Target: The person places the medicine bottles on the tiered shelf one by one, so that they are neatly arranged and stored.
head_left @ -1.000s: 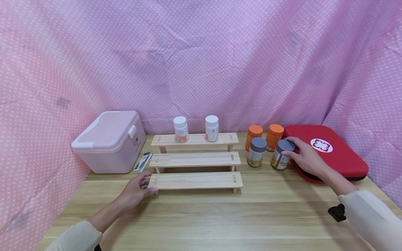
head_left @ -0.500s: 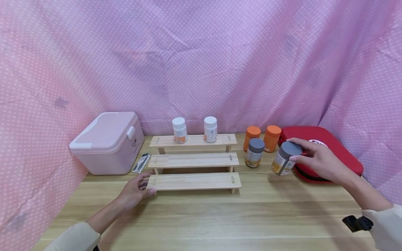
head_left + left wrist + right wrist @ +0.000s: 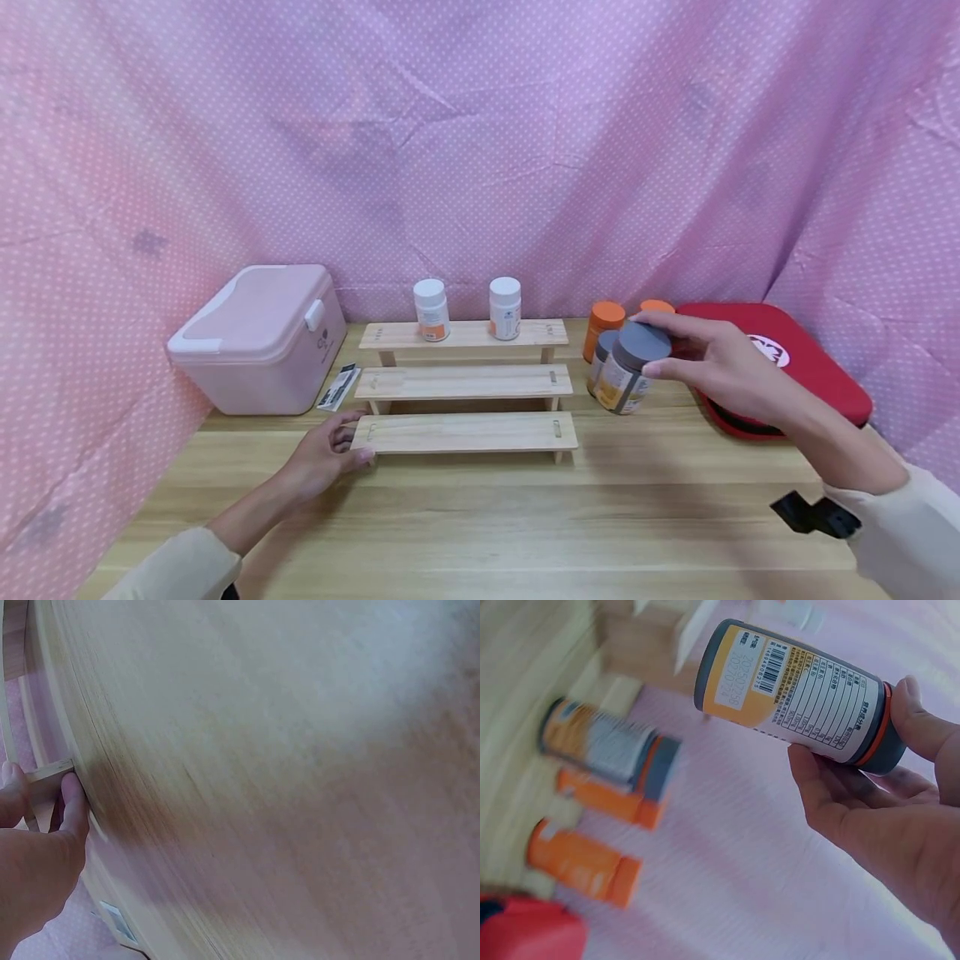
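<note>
My right hand [image 3: 720, 362] holds a grey-lidded supplement bottle [image 3: 632, 367] by its lid, tilted and lifted off the table. In the right wrist view the bottle's label [image 3: 802, 694] shows a barcode and a printed table. Partly hidden behind it in the head view is a second grey-lidded bottle [image 3: 604, 746], standing with two orange bottles [image 3: 585, 859]. At the left end of the three-step wooden rack [image 3: 465, 432], my left hand [image 3: 321, 458] grips the lowest step, thumb in front and fingers behind. Two white bottles [image 3: 432, 310] stand upright on the top step.
A pink lidded box [image 3: 258, 342] stands at the back left, with a small printed packet [image 3: 339, 387] between it and the rack. To the right lies a red first-aid case [image 3: 795, 358]. Pink dotted cloth [image 3: 480, 150] hangs behind the wooden table [image 3: 480, 525].
My right hand has lifted the grey-lidded bottle from beside the red case and carried it left, in front of the other grey-lidded bottle. The left hand has kept its grip on the rack.
</note>
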Tool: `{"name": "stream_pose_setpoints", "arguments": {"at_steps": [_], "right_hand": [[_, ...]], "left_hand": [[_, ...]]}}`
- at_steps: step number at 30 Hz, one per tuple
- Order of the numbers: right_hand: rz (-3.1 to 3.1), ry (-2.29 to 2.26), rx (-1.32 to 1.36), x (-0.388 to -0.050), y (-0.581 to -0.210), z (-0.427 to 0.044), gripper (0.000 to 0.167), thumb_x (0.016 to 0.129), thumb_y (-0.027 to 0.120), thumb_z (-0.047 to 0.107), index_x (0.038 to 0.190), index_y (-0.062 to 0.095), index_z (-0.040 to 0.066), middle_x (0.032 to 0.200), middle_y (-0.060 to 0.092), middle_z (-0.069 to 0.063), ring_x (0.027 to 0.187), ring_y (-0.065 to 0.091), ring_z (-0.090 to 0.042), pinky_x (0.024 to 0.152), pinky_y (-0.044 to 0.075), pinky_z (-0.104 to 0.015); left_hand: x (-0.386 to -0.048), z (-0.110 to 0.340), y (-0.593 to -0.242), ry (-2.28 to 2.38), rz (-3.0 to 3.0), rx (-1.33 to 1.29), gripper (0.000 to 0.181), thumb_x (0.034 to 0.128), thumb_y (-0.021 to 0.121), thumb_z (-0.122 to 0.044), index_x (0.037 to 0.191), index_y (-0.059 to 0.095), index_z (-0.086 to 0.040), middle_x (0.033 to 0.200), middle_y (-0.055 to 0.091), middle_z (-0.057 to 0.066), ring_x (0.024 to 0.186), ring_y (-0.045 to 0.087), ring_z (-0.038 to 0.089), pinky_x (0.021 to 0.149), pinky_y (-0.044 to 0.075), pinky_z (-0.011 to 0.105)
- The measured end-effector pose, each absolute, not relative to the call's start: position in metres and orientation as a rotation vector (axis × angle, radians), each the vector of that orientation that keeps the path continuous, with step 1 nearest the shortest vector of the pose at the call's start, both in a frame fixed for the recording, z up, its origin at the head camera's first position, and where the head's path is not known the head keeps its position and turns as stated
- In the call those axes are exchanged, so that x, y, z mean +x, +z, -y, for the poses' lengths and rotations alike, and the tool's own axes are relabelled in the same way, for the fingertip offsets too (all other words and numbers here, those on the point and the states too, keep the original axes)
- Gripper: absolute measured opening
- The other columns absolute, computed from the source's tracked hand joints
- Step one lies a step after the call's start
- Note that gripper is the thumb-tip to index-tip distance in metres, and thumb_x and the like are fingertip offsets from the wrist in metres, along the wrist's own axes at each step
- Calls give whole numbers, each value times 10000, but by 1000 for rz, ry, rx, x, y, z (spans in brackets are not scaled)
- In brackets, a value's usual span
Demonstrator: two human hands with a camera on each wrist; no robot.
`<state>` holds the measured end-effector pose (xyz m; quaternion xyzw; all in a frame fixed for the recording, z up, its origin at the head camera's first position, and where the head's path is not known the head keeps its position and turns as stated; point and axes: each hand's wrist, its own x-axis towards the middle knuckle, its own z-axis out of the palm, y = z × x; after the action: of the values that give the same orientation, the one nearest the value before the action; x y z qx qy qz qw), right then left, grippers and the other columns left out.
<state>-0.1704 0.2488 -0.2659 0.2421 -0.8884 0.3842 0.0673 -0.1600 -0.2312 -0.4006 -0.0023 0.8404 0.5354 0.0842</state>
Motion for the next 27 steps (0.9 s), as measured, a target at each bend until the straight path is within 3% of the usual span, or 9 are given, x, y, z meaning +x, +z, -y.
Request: {"name": "stream_pose_setpoints", "arguments": {"at_steps": [8, 17, 27], "right_hand": [[2617, 1247, 886, -185, -247, -196, 516, 855, 743, 162, 1341, 573, 130, 1115, 652, -52, 948, 618, -167, 818, 518, -186], [2593, 1448, 949, -210, -243, -137, 537, 844, 753, 149, 1342, 563, 88, 1165, 660, -87, 1013, 630, -218, 890, 535, -372], [2597, 1492, 902, -228, -252, -66, 447, 822, 778, 177, 1242, 638, 120, 1077, 670, -37, 955, 633, -178, 821, 545, -311]], "left_hand": [[-161, 231, -402, 1610, -2512, 10, 674, 844, 700, -10, 1411, 343, 53, 1274, 547, 306, 1118, 592, 350, 840, 547, 284], [-162, 232, -403, 1558, -2533, -5, 701, 841, 711, -37, 1424, 330, 47, 1289, 536, 307, 1131, 584, 362, 866, 543, 328], [-161, 231, -401, 1593, -2509, 0, 660, 852, 692, -17, 1416, 355, 33, 1285, 540, 300, 1129, 583, 350, 837, 551, 288]]}}
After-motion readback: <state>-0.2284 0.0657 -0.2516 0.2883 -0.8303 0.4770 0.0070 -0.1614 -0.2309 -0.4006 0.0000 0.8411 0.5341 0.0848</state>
